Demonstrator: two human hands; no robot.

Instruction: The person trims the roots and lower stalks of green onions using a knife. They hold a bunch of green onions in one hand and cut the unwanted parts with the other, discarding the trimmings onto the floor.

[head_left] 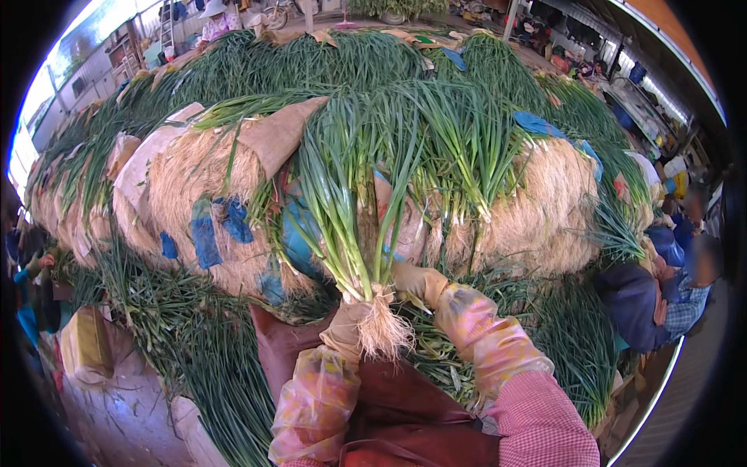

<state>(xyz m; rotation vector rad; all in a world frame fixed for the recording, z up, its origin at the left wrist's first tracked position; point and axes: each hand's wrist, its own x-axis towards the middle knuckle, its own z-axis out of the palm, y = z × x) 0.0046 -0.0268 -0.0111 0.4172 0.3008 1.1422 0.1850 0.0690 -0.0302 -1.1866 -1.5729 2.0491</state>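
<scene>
My left hand point(345, 331), in a tan glove, grips a bunch of green onions point(350, 245) low on the white stems. Pale, stringy roots point(384, 330) spill out beside the glove, and the long green leaves point away from me. My right hand point(419, 285), also gloved, is just right of the stems with its fingers curled. A pale strip of leaf point(419, 305) hangs under it; whether the fingers hold that strip is hidden. Beneath the bunch, a dark red apron point(402, 403) covers my lap.
Ahead lies a long heap of green onions point(548, 204), roots facing me, partly covered by brown sacking point(280, 134). Loose leaves point(233, 356) lie on both sides. A yellowish block-shaped object point(87, 344) stands at left. A seated person point(671, 303) is close on the right.
</scene>
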